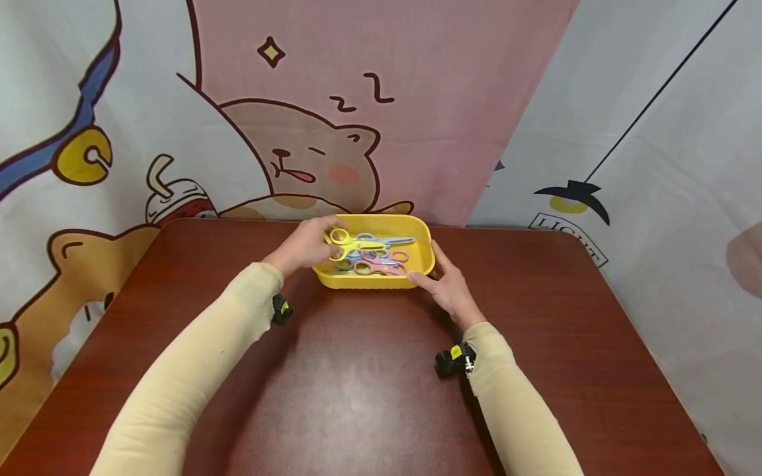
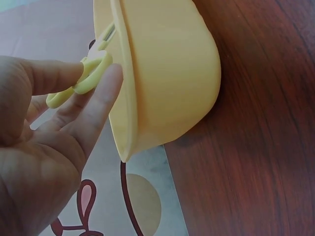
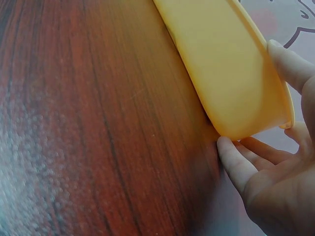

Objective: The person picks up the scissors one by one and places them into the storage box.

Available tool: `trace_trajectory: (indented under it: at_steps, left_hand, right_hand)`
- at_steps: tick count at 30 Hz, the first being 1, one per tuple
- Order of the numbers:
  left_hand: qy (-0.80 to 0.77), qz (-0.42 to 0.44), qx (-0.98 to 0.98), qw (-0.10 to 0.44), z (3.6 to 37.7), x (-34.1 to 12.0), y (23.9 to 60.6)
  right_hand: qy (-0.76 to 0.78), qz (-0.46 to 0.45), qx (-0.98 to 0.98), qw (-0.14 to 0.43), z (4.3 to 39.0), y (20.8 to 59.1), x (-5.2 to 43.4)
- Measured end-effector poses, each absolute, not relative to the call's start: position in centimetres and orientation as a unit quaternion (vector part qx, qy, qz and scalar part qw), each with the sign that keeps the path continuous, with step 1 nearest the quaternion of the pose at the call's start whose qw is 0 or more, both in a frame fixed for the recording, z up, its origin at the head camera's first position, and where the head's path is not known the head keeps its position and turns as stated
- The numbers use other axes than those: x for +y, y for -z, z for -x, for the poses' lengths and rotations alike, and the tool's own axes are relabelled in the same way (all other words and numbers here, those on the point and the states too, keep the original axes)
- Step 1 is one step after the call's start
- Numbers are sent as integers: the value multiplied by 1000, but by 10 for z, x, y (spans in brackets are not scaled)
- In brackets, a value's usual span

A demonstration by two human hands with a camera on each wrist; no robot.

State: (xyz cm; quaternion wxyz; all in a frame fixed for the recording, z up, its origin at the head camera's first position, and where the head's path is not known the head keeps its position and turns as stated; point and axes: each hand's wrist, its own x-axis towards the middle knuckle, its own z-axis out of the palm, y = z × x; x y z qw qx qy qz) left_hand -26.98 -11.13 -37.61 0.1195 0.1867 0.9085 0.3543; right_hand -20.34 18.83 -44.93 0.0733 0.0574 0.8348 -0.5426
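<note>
Pinching the yellow scissors by the handle loops, thumb above and fingers below, left hand closing round them at the left end of the tray. Bracing the tray's right end with the right hand, thumb lying along the rim and fingertips pressing the outer wall near the table (straight fingers, gripping nothing).

Looking bright yellow and plastic, with round loops and a short blade half hidden in the left wrist view. Lying roughly level just above the tray's left part, long axis running left to right, loops toward the left hand, blade pointing right across the tray. Resting beneath: pink scissors and blue scissors, also lying lengthwise. Sitting at the table's far edge, the tray, just before the cartoon backdrop.
</note>
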Motion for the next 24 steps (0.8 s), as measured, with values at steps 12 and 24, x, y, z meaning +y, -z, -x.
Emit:
trace_trajectory:
  at_steps: [12,24]
  left_hand:
    - [-315,-210,916,136,272,-104,378]
    - [-310,-205,914,160,274,-97,376]
  right_hand:
    - [544,-64,834,75,202,451,189]
    - [544,-63,833,72,204,451,189]
